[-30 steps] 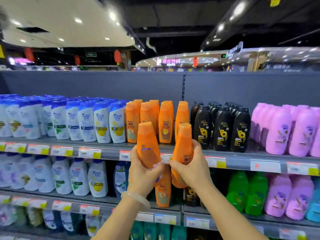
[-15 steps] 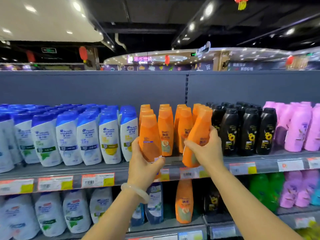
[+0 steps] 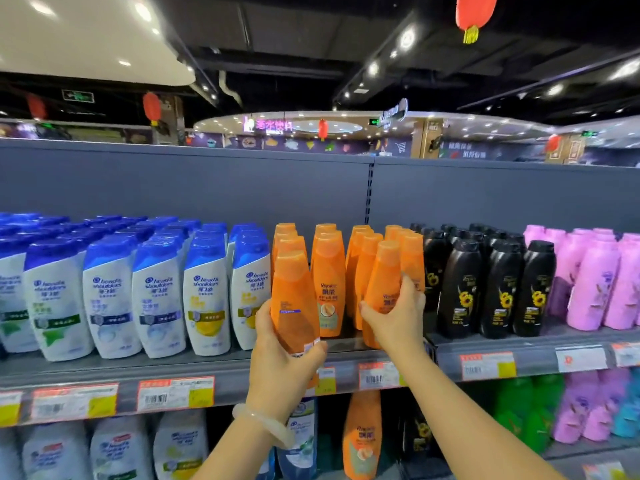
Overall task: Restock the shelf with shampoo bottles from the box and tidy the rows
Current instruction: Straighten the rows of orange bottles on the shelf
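The person stands close to a grey metal shelf point(image 3: 207, 365) with both arms raised to it. The left hand point(image 3: 282, 365) grips the lower part of an orange plastic shampoo bottle point(image 3: 293, 299), fingers point(image 3: 313, 351) curled round its base, thumb up its left side; the bottle stands upright at the front edge of the shelf, ahead of the leftmost orange row. A pale jade-like bangle point(image 3: 266, 426) sits on that wrist.

The right hand point(image 3: 394, 318) clasps a second orange plastic shampoo bottle point(image 3: 382, 292), which tilts a little to the right, its base at the shelf edge in front of the rightmost orange rows. Its fingers wrap round the right side of the bottle, with the thumb across the front.

Between the two held bottles stands another orange bottle with a printed front label point(image 3: 328, 285). To the left are rows of white bottles with blue caps point(image 3: 110, 292); to the right, black bottles with sunflower labels point(image 3: 498, 289), then pink bottles point(image 3: 595, 282). Orange and white price tags point(image 3: 175, 393) line the shelf edge. A lower shelf carries one more orange bottle point(image 3: 362, 441).
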### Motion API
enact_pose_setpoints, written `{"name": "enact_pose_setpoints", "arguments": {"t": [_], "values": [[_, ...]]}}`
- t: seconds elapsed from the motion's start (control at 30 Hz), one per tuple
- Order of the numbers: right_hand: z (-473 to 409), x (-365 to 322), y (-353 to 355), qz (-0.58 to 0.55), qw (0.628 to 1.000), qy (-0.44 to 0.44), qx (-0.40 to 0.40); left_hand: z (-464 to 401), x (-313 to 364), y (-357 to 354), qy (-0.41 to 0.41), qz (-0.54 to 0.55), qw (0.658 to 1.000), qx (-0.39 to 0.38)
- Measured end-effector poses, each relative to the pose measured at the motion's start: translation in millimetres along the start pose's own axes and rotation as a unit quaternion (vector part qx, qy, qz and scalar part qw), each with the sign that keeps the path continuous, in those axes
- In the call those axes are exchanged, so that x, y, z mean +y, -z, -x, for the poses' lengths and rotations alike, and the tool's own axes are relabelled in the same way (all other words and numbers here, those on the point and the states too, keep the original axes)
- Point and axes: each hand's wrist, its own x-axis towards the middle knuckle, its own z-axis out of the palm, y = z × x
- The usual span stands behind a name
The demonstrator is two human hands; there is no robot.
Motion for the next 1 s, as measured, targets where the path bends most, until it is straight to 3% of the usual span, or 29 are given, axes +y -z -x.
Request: {"name": "enact_pose_setpoints", "arguments": {"t": [0.3, 0.47, 0.6, 0.67, 0.77, 0.87, 1.0], "values": [[0.0, 10.5, 9.9, -0.038, 0.999, -0.017, -0.013, -0.9, -8.2, -11.6, 0.007, -0.015, 1.000, -0.015], [3.7, 16.0, 43.4, -0.097, 0.991, 0.010, 0.092, -8.0, -4.8, -19.5, 0.009, -0.018, 1.000, -0.007], [2.1, 16.4, 50.1, -0.097, 0.988, 0.031, 0.113, -8.4, -1.6, -27.9, 0.015, -0.009, 1.000, -0.003], [9.4, 14.0, 47.7, -0.077, 0.993, 0.058, 0.072, -6.3, -2.6, -33.0, 0.019, -0.008, 1.000, -0.006], [29.4, 13.4, 27.5, -0.051, 0.991, 0.078, -0.096, -3.6, -3.8, -40.0, 0.028, -0.005, 1.000, -0.004], [45.8, 15.3, 2.4, -0.079, 0.967, 0.017, -0.241, -4.2, -5.8, -42.2, 0.038, 0.016, 0.999, 0.010], [53.9, 9.4, -5.7, -0.249, 0.897, -0.100, -0.351, -7.8, -3.1, -35.3, 0.070, 0.061, 0.996, 0.012]]}}
